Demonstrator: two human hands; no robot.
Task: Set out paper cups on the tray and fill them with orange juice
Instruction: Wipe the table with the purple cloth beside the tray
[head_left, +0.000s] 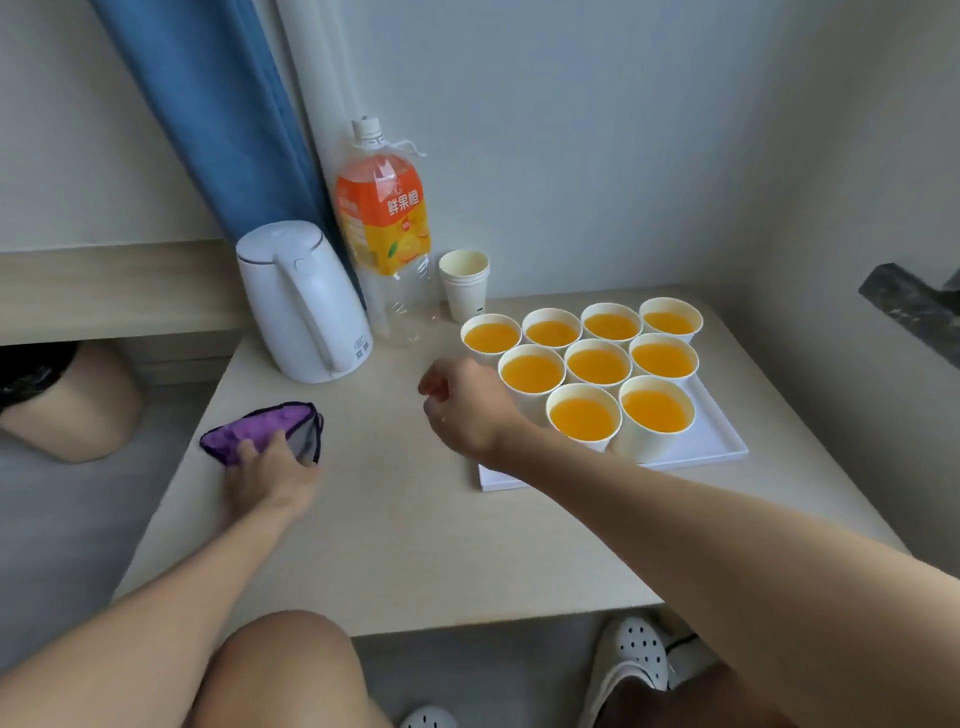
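Note:
Several white paper cups (584, 415) full of orange juice stand close together on a white tray (722, 441) at the right of the table. The juice bottle (384, 228), capped and nearly empty, stands upright at the back beside a short stack of spare cups (465, 283). My right hand (462, 400) hovers just left of the tray with its fingers loosely curled and nothing in them. At the table's left edge my left hand (270, 467) lies on a purple cloth (260, 426), fingers over its near edge.
A white electric kettle (304, 301) stands at the back left of the beige table (395, 535). A blue curtain (218, 104) hangs behind it. Walls close the back and right. My knee (280, 670) and white shoes (634, 660) are below the front edge.

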